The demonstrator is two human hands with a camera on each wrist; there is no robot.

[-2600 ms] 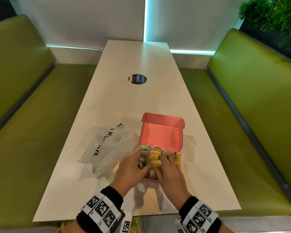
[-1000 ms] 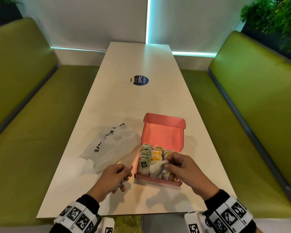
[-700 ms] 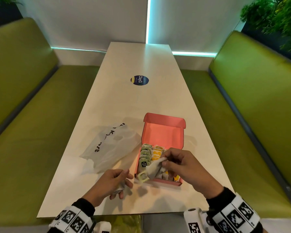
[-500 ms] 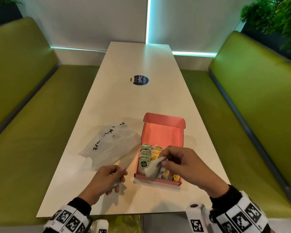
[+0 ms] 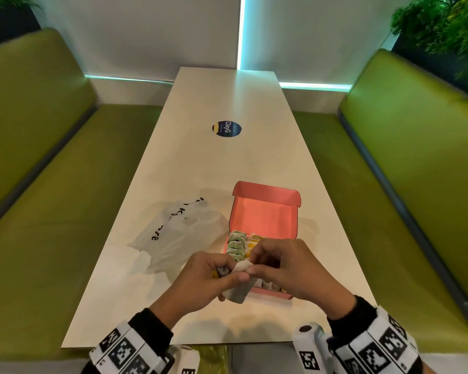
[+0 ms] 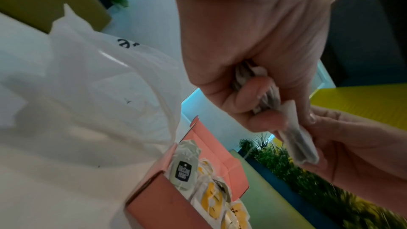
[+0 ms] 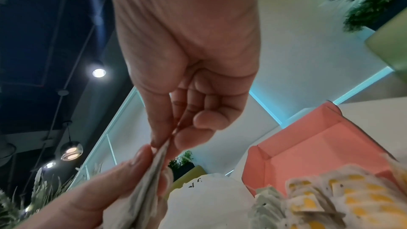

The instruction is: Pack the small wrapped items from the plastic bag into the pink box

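The pink box (image 5: 264,211) stands open on the white table (image 5: 227,163), with rows of green and yellow wrapped sachets (image 5: 237,242) in it. Over its near left corner, both hands hold a small bundle of white sachets (image 5: 238,291). My left hand (image 5: 226,278) grips the bundle (image 6: 297,142) from the left, fingers curled round it. My right hand (image 5: 254,267) pinches its top edge (image 7: 152,177) between thumb and fingers. The plastic bag (image 5: 173,233) lies limp to the left of the box. The box's near half is hidden by my hands.
A round dark sticker (image 5: 226,129) is stuck mid-table. Green bench seats (image 5: 65,211) run along both sides of the table. A plant (image 5: 443,28) stands at the back right. The table's near edge lies just below my wrists.
My right hand lifted the white sachets out of the box and carried them left. My left hand rose off the table and took hold of them too.
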